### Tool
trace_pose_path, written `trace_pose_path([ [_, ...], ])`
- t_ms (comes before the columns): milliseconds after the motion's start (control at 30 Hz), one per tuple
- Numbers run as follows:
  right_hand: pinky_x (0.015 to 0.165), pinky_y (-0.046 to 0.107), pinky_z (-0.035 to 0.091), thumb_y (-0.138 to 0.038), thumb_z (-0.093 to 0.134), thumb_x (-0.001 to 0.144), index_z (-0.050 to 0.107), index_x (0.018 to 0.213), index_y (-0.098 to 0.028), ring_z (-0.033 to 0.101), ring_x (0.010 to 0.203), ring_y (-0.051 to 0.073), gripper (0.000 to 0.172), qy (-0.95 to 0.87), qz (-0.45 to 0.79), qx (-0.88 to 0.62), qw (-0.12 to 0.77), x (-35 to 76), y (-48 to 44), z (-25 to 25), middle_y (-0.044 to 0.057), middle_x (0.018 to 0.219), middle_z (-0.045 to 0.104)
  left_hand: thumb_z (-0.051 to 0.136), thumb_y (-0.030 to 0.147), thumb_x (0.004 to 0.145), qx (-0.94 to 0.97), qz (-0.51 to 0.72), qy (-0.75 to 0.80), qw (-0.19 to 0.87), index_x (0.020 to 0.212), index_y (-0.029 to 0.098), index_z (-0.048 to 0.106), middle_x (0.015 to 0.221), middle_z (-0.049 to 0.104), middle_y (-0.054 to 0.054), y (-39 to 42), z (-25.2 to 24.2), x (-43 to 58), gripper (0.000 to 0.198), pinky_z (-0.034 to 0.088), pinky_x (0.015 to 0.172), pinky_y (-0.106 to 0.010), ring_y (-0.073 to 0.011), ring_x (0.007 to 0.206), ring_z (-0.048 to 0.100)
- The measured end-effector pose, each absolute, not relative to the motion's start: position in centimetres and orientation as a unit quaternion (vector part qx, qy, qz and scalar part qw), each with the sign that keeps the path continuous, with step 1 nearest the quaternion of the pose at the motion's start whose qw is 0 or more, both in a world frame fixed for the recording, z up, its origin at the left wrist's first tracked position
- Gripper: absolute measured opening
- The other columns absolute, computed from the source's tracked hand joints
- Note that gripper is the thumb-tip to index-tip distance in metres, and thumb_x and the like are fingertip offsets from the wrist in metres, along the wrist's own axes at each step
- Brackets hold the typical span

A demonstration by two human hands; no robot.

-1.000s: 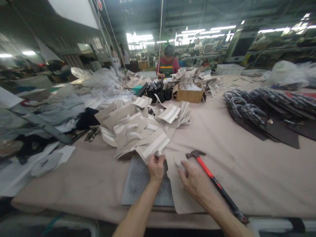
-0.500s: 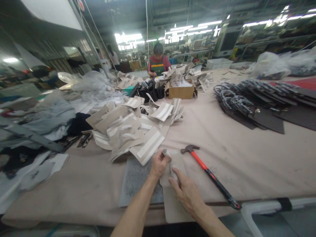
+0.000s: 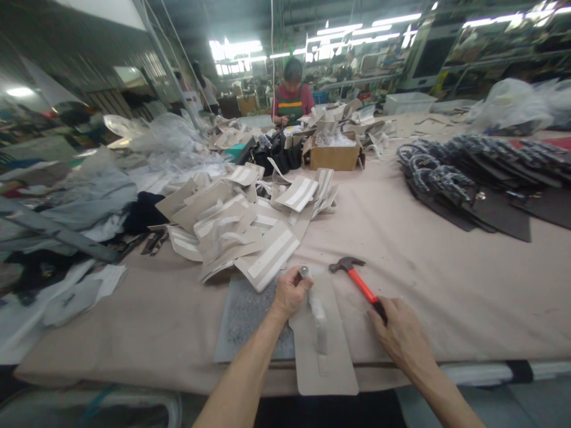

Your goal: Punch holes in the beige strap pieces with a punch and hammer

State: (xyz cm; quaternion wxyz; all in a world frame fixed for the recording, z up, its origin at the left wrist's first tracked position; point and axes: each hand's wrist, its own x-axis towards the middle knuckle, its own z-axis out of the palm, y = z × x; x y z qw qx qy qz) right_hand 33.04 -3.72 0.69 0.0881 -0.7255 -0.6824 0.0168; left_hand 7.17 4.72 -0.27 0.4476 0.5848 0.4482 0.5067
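Observation:
A beige bag panel (image 3: 328, 362) lies along the table's front edge, partly over a speckled grey slab (image 3: 250, 324). Down the panel's middle runs a handle strap (image 3: 319, 321) wrapped in clear film. At its far end, the fingers of my left hand (image 3: 291, 291) pinch the strap beside a small round shiny piece (image 3: 304, 271). To the right a claw hammer (image 3: 362, 285) with a red and black grip rests on the cloth. My right hand (image 3: 404, 333) is closed around its black grip, which the fingers largely hide.
A loose heap of beige panels (image 3: 241, 232) lies just beyond the slab. Dark panels with wrapped handles (image 3: 473, 184) are stacked on the right. Farther back stand a cardboard box (image 3: 334, 157) and a person (image 3: 292, 101) across the table. Plastic bags (image 3: 165, 142) pile up left.
My right hand has left the strap on the beige panel, moved right and taken hold of the hammer's grip. My left hand stays at the strap's far end.

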Motion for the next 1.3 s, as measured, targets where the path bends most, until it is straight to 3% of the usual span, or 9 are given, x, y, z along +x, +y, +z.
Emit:
trace_pose_path([
  [167,0.07,0.034,0.04,-0.03,0.051,0.099,0.061,0.111,-0.013,0.063,0.087,0.028,0.023,-0.663,0.033,-0.748,-0.022,32.8,-3.4,1.1,0.012,0.098,0.061,0.069,0.028,0.077,0.584,0.509,0.453,0.44,0.086,0.017,0.067,0.071,0.058,0.002,4.7,-0.2,7.3,0.015,0.042,0.06,-0.022,-0.0134,0.064,0.052],
  [400,0.069,0.032,0.037,-0.023,0.046,0.097,0.057,0.106,-0.014,0.065,0.09,0.025,0.017,-0.644,0.14,-0.752,-0.023,33.2,-2.5,1.8,0.012,0.104,0.063,0.069,0.028,0.078,0.575,0.516,0.448,0.449,0.082,0.017,0.065,0.068,0.056,0.002,4.7,-0.2,7.4,0.012,0.042,0.059,-0.022,-0.0132,0.062,0.051],
  [533,0.068,0.031,0.037,-0.02,0.05,0.09,0.058,0.099,-0.016,0.062,0.082,0.023,0.012,-0.618,0.206,-0.756,0.057,32.8,-2.3,2.7,0.009,0.09,0.063,0.067,0.027,0.079,0.586,0.509,0.445,0.446,0.082,0.017,0.065,0.069,0.055,0.002,4.7,-0.2,7.4,0.011,0.04,0.06,-0.022,-0.0129,0.063,0.05],
  [700,0.048,0.025,0.035,-0.019,0.053,0.081,0.051,0.09,-0.02,0.043,0.05,0.012,0.009,-0.332,0.595,-0.684,0.26,30.9,-2.2,4.1,-0.005,0.066,0.047,0.065,0.026,0.079,0.605,0.494,0.45,0.432,0.086,0.017,0.065,0.071,0.056,0.002,4.6,-0.1,7.4,0.012,0.04,0.061,-0.023,-0.0131,0.064,0.05],
  [800,0.041,0.021,0.03,-0.024,0.048,0.087,0.044,0.084,-0.022,0.033,0.042,0.008,0.006,-0.275,0.653,-0.651,0.272,29.4,-2.1,5.4,-0.007,0.063,0.042,0.064,0.025,0.078,0.623,0.477,0.453,0.423,0.083,0.017,0.064,0.069,0.055,0.003,4.9,0.1,7.3,0.009,0.039,0.061,-0.023,-0.0129,0.063,0.049],
  [933,0.038,0.021,0.026,-0.041,0.045,0.094,0.042,0.081,-0.024,0.033,0.04,0.008,0.021,-0.387,0.554,-0.653,0.342,28.6,-2.0,9.1,-0.008,0.06,0.04,0.063,0.023,0.077,0.648,0.453,0.444,0.422,0.081,0.017,0.064,0.07,0.057,0.003,5.3,0.3,7.2,0.008,0.04,0.061,-0.022,-0.013,0.065,0.051],
  [1067,0.045,0.025,0.03,-0.054,0.039,0.096,0.043,0.078,-0.025,0.042,0.046,0.013,0.035,-0.609,0.296,-0.645,0.355,28.8,-2.5,12.4,-0.005,0.056,0.044,0.064,0.023,0.078,0.662,0.448,0.448,0.401,0.087,0.018,0.067,0.072,0.06,0.002,5.1,0.3,7.2,0.011,0.041,0.062,-0.022,-0.0133,0.065,0.053],
  [1167,0.049,0.028,0.023,-0.046,0.036,0.098,0.042,0.078,-0.025,0.044,0.047,0.015,0.03,-0.711,0.166,-0.638,0.244,29.0,-3.2,12.4,-0.003,0.054,0.048,0.063,0.022,0.078,0.661,0.45,0.453,0.394,0.089,0.018,0.067,0.072,0.06,0.002,4.7,0.2,7.3,0.012,0.042,0.063,-0.022,-0.0135,0.065,0.054],
  [1300,0.051,0.031,0.017,-0.036,0.038,0.098,0.044,0.08,-0.024,0.046,0.046,0.017,0.022,-0.772,0.122,-0.615,0.101,29.1,-3.3,12.8,0.001,0.057,0.055,0.065,0.024,0.077,0.667,0.438,0.476,0.369,0.082,0.018,0.065,0.062,0.054,0.003,4.4,0.0,7.3,0.007,0.036,0.056,-0.022,-0.013,0.057,0.048],
])
